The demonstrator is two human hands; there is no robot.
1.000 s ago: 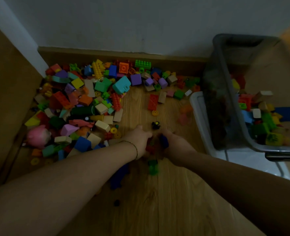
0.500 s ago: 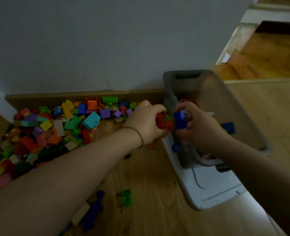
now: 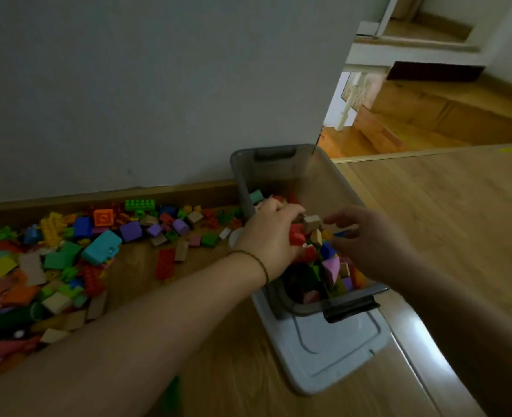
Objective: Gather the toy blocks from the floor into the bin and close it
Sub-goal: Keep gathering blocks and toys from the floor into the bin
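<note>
A translucent grey bin (image 3: 280, 164) stands against the wall, partly filled with coloured toy blocks (image 3: 330, 266). My left hand (image 3: 271, 236) hovers over its left side, fingers curled, with a red block (image 3: 296, 234) against the palm. A beige block (image 3: 312, 223) sits just off its fingertips. My right hand (image 3: 369, 240) is over the bin's right side with its fingers loosely spread and nothing gripped. A large pile of blocks (image 3: 68, 260) covers the floor to the left, along the skirting board.
The bin rests on its white lid (image 3: 324, 353), which lies flat on the wooden floor. A green block (image 3: 170, 395) lies near the bottom edge, by my left forearm. Behind the wall corner, steps (image 3: 429, 115) lead down.
Both hands lifted a cupped load of blocks from the floor and carried it right, over the bin. The right hand has since spread its fingers.
</note>
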